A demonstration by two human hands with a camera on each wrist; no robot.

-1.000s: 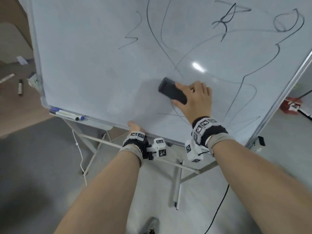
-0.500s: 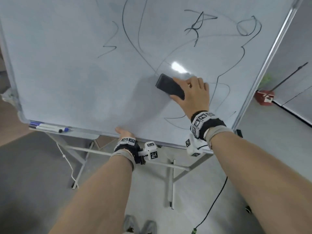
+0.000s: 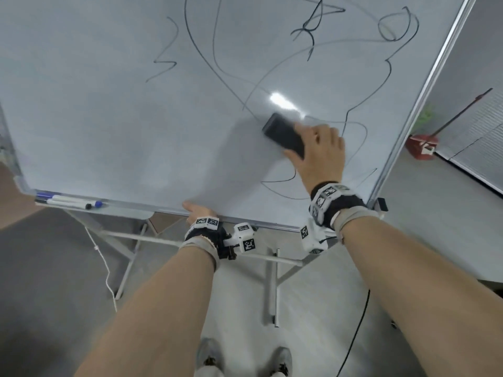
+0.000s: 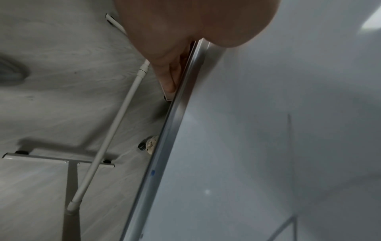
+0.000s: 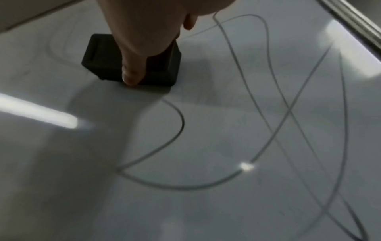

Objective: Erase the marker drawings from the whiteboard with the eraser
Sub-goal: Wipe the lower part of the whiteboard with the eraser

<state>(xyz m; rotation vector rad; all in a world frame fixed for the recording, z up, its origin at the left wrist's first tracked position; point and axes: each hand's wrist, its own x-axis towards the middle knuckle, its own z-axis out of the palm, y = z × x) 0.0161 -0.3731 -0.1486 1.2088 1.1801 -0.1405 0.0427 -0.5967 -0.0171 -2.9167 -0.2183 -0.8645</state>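
A tilted whiteboard (image 3: 109, 118) on a stand fills the head view, with black marker lines (image 3: 307, 25) over its upper and right parts. My right hand (image 3: 318, 151) grips a black block eraser (image 3: 283, 134) and presses it flat on the board right of centre. In the right wrist view the thumb lies across the eraser (image 5: 115, 57), and curved lines (image 5: 257, 154) run below it. My left hand (image 3: 200, 210) grips the board's bottom metal frame (image 4: 173, 124), thumb on the front, fingers (image 4: 169, 76) curled behind it.
Blue-capped markers (image 3: 68, 201) lie on the tray at the board's lower left. White stand legs (image 3: 272, 281) and a black cable (image 3: 353, 336) cross the grey floor below. My shoes (image 3: 209, 357) show at the bottom. A red object (image 3: 420, 146) sits on the floor at right.
My right hand has slid the eraser up and to the right across the board. Lines beneath its path have gone. The left hand stays on the bottom frame.
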